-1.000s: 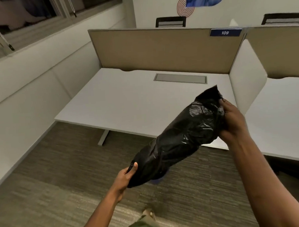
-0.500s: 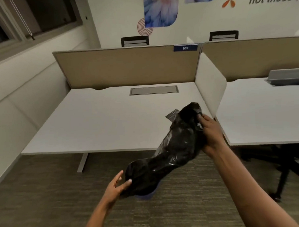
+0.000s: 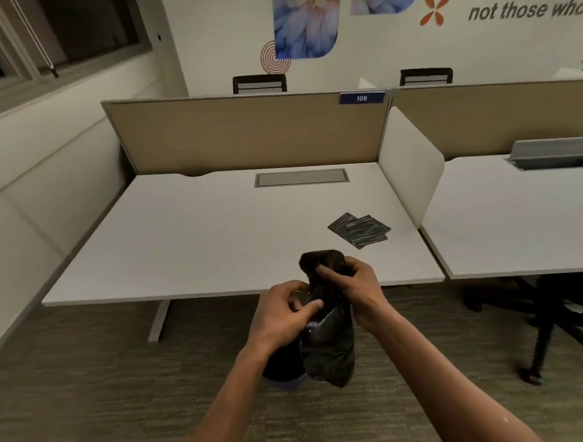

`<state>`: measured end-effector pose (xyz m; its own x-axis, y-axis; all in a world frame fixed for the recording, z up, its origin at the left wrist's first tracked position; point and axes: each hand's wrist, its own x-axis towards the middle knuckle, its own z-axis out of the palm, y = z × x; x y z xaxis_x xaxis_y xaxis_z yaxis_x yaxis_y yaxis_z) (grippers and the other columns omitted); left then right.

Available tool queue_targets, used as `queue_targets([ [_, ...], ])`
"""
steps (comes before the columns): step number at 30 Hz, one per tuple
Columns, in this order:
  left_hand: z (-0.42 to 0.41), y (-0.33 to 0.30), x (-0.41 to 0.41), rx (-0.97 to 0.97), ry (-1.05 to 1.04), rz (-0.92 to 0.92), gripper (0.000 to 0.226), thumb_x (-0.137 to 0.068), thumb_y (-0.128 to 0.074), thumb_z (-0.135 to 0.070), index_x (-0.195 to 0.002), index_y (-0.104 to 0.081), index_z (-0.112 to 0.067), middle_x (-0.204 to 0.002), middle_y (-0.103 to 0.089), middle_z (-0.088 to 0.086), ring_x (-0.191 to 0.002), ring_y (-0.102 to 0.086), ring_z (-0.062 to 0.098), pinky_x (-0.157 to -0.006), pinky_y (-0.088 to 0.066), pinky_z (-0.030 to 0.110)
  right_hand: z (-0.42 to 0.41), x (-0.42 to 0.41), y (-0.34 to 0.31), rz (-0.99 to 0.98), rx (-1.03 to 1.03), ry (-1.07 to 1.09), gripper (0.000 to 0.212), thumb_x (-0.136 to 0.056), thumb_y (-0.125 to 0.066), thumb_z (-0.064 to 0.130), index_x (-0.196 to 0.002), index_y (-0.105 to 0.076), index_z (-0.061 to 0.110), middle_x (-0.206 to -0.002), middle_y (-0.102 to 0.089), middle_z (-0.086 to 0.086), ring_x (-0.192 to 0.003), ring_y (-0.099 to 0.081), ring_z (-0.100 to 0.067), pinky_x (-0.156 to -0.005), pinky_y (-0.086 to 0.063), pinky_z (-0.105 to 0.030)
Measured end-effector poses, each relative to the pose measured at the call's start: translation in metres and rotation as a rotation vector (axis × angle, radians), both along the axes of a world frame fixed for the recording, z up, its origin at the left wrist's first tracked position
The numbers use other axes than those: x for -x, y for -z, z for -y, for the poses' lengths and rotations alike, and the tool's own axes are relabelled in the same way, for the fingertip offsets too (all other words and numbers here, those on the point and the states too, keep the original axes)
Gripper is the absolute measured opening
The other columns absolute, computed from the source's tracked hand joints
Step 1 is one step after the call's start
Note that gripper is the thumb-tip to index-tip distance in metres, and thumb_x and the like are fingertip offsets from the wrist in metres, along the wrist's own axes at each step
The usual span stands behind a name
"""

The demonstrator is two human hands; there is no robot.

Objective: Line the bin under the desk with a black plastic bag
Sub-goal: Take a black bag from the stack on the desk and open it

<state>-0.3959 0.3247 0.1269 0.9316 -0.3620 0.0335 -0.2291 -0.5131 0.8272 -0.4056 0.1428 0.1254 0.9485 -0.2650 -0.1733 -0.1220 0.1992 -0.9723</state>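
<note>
A crumpled black plastic bag (image 3: 329, 346) hangs upright in front of the white desk (image 3: 197, 245). My right hand (image 3: 356, 284) grips its bunched top, and my left hand (image 3: 284, 311) pinches the bag just below, on its left side. Below my left wrist a dark rounded shape with a bluish rim, the bin (image 3: 283, 375), shows on the carpet, mostly hidden by my arm and the bag.
Folded black bags (image 3: 359, 229) lie on the desk near its right divider (image 3: 411, 162). A beige partition (image 3: 246, 132) backs the desk. A second desk (image 3: 517, 217) stands to the right, with a black office chair base (image 3: 548, 330) under it.
The bag has swung from a slanted stretch to hanging upright. My left hand rose from its lower end to join my right hand near the top. The view shifted, showing folded bags on the desk.
</note>
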Motion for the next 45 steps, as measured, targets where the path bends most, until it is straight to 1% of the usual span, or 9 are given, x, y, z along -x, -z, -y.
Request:
queue_targets([
  [6, -0.040, 0.031, -0.003, -0.015, -0.199, -0.002, 0.014, -0.087, -0.076, -0.024, -0.097, -0.082, -0.032, -0.069, -0.072, -0.022, -0.071, -0.067, -0.010, -0.057, -0.045, 0.004, 0.026, 0.014, 0.005, -0.106, 0.280, -0.215, 0.028, -0.078, -0.089, 0.029, -0.099, -0.077, 0.015, -0.095, -0.081, -0.008, -0.088, -0.079, -0.022, -0.071, -0.064, -0.031],
  [10, -0.065, 0.035, -0.013, 0.055, -0.388, -0.075, 0.011, -0.090, -0.074, -0.024, -0.092, -0.078, -0.035, -0.075, -0.072, -0.016, -0.073, -0.068, 0.000, -0.068, -0.056, 0.022, 0.037, 0.021, 0.011, -0.102, 0.363, -0.134, 0.009, -0.092, -0.074, 0.013, -0.092, -0.079, 0.020, -0.085, -0.080, -0.006, -0.074, -0.077, -0.021, -0.057, -0.057, -0.025],
  [14, -0.086, 0.031, -0.023, 0.014, -0.576, 0.005, 0.008, -0.093, -0.070, -0.023, -0.098, -0.076, -0.020, -0.111, -0.065, -0.001, -0.089, -0.068, 0.015, -0.072, -0.056, 0.027, 0.055, 0.033, 0.020, -0.143, 0.716, -0.107, 0.018, -0.090, -0.071, 0.008, -0.097, -0.078, 0.023, -0.085, -0.079, -0.005, -0.080, -0.075, -0.024, -0.073, -0.061, -0.037],
  [18, -0.088, 0.023, -0.022, 0.105, -0.453, -0.011, 0.009, -0.097, -0.066, -0.022, -0.096, -0.071, -0.029, -0.091, -0.069, -0.016, -0.087, -0.067, 0.002, -0.072, -0.053, 0.020, 0.062, 0.050, 0.021, -0.197, 1.059, -0.330, 0.026, -0.085, -0.081, 0.023, -0.098, -0.071, 0.043, -0.099, -0.075, 0.009, -0.093, -0.071, -0.012, -0.084, -0.059, -0.033],
  [25, -0.066, 0.012, -0.012, 0.240, -0.036, -0.114, 0.018, -0.099, -0.063, -0.019, -0.097, -0.077, -0.030, -0.096, -0.076, -0.012, -0.097, -0.072, 0.008, -0.087, -0.062, 0.032, 0.009, 0.034, 0.002, 0.000, 1.090, -0.417, 0.087, -0.066, -0.078, 0.075, -0.144, -0.046, 0.052, -0.136, -0.052, 0.016, -0.123, -0.052, -0.002, -0.106, -0.044, -0.031],
  [30, -0.071, -0.002, -0.019, 0.146, 0.190, -0.075, 0.020, -0.097, -0.063, -0.016, -0.098, -0.077, -0.030, -0.097, -0.079, -0.005, -0.096, -0.074, 0.013, -0.090, -0.062, 0.040, -0.040, 0.015, 0.004, 0.166, 1.086, -0.483, 0.026, -0.084, -0.068, 0.020, -0.108, -0.076, 0.024, -0.099, -0.079, 0.004, -0.088, -0.072, -0.013, -0.077, -0.055, -0.034],
  [35, -0.094, -0.010, -0.024, -0.195, -0.109, 0.417, 0.023, -0.086, -0.077, -0.024, -0.109, -0.077, -0.027, -0.104, -0.067, -0.006, -0.088, -0.067, 0.015, -0.079, -0.059, 0.038, -0.047, 0.005, 0.004, 0.169, 1.021, -0.357, 0.019, -0.088, -0.064, 0.015, -0.097, -0.080, 0.021, -0.089, -0.080, 0.006, -0.082, -0.072, -0.009, -0.076, -0.055, -0.028],
  [42, -0.073, -0.019, 0.032, 0.154, -0.392, 0.472, 0.023, -0.084, -0.079, -0.031, -0.089, -0.057, -0.032, -0.055, -0.052, -0.007, -0.049, -0.056, 0.011, -0.044, -0.047, 0.021, -0.068, -0.005, -0.010, 0.133, 0.811, -0.265, 0.019, -0.097, -0.063, 0.015, -0.092, -0.081, 0.013, -0.088, -0.081, -0.002, -0.079, -0.072, -0.012, -0.074, -0.055, -0.032],
  [45, -0.065, -0.009, 0.046, 0.293, -0.347, 0.244, 0.021, -0.086, -0.076, -0.043, -0.085, -0.059, -0.031, -0.069, -0.069, -0.008, -0.061, -0.069, 0.004, -0.049, -0.052, 0.014, -0.076, -0.005, -0.020, 0.090, 0.603, -0.275, 0.028, -0.098, -0.058, 0.020, -0.079, -0.077, 0.016, -0.074, -0.076, -0.002, -0.066, -0.068, -0.018, -0.063, -0.052, -0.038],
])
